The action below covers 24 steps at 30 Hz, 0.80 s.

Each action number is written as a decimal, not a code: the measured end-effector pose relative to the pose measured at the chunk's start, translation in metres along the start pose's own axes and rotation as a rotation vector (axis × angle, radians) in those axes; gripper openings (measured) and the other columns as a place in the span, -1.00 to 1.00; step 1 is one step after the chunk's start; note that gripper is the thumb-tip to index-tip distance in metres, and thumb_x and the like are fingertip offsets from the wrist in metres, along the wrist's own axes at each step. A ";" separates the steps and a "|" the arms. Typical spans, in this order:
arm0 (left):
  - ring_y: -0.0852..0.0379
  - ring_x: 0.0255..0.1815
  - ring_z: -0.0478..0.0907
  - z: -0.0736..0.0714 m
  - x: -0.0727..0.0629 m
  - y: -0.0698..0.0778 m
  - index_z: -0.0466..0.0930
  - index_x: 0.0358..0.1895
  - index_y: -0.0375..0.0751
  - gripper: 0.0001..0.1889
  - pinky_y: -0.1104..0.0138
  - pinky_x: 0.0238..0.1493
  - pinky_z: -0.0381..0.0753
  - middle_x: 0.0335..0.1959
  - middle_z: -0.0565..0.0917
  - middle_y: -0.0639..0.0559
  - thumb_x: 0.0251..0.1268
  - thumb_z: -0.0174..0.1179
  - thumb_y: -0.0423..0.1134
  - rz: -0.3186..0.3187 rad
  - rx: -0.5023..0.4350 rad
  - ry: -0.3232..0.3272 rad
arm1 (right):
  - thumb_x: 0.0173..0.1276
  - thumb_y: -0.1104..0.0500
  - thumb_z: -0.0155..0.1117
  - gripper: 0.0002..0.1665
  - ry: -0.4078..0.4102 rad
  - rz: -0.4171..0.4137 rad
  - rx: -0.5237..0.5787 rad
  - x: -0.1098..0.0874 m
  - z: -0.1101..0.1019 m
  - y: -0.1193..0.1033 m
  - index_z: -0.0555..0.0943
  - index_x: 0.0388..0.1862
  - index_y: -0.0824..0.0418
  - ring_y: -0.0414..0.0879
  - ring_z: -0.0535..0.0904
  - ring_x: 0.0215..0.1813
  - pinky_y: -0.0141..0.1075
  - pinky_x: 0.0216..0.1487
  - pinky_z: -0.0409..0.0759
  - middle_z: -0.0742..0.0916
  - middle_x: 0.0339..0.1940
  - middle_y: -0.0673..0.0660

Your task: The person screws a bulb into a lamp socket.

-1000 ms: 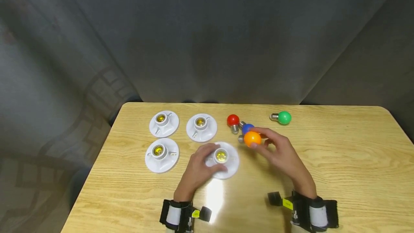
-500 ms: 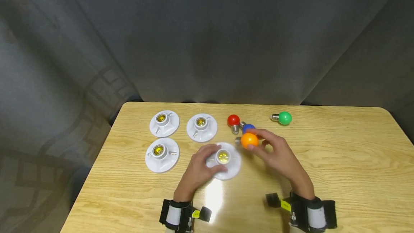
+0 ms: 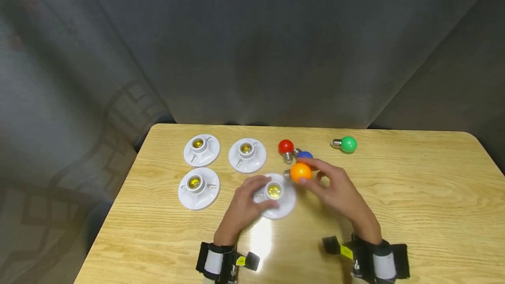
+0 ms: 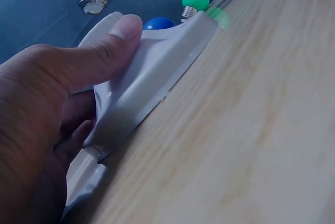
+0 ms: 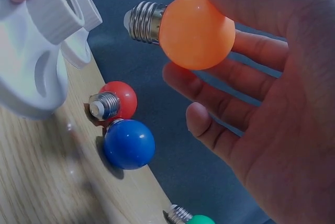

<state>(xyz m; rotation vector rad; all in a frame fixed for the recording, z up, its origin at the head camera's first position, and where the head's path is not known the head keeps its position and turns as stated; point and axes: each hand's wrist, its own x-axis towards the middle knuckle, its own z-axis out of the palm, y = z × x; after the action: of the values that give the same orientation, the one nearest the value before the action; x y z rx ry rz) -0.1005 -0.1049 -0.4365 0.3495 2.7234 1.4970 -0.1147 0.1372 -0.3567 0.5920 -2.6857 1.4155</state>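
Note:
My left hand grips a round white lamp holder at the near middle of the table, thumb on its near side. The holder's brass-lined socket faces up. In the left wrist view the thumb presses the white base, whose rim looks slightly tilted against the wood. My right hand pinches an orange light bulb by its globe, between thumb and fingertips. The bulb is held above the table on its side, its metal screw cap pointing left toward the holder and apart from the socket.
Several more white lamp holders stand to the left, including one at the back and one nearer. A red bulb and a blue bulb lie close together behind the right hand. A green bulb lies farther right.
My right hand has brought the orange bulb a little left and nearer the held lamp holder. That holder has shifted slightly right in the left hand's grip.

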 end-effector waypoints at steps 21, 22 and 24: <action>0.05 0.27 0.49 0.005 0.001 0.005 0.56 0.19 0.09 -0.33 0.01 0.37 0.41 0.26 0.56 0.08 -0.11 0.48 0.09 -0.020 -0.075 -0.016 | 0.24 0.19 0.40 -0.52 -0.023 -0.084 -0.002 0.001 0.004 -0.005 0.60 0.16 0.11 -0.26 0.52 -0.12 -0.34 -0.17 0.57 0.73 0.02 -0.05; 0.06 0.27 0.49 0.005 0.001 0.005 0.57 0.19 0.10 -0.33 0.01 0.37 0.41 0.25 0.56 0.09 -0.12 0.48 0.08 -0.020 -0.079 -0.016 | 0.24 0.19 0.40 -0.52 -0.024 -0.088 -0.003 0.001 0.004 -0.004 0.60 0.16 0.09 -0.26 0.52 -0.12 -0.34 -0.17 0.57 0.73 0.03 -0.05; 0.06 0.26 0.50 0.004 0.002 0.004 0.57 0.18 0.09 -0.34 0.01 0.36 0.41 0.25 0.56 0.09 -0.12 0.48 0.08 -0.016 -0.083 -0.015 | 0.24 0.18 0.40 -0.52 -0.026 -0.090 -0.003 0.002 0.005 -0.004 0.60 0.17 0.05 -0.26 0.52 -0.12 -0.34 -0.17 0.57 0.73 0.04 -0.05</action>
<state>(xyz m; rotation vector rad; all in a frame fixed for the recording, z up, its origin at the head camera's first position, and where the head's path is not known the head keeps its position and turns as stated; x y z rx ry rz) -0.1006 -0.0987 -0.4352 0.3340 2.6362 1.5907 -0.1143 0.1305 -0.3565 0.7261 -2.6434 1.3913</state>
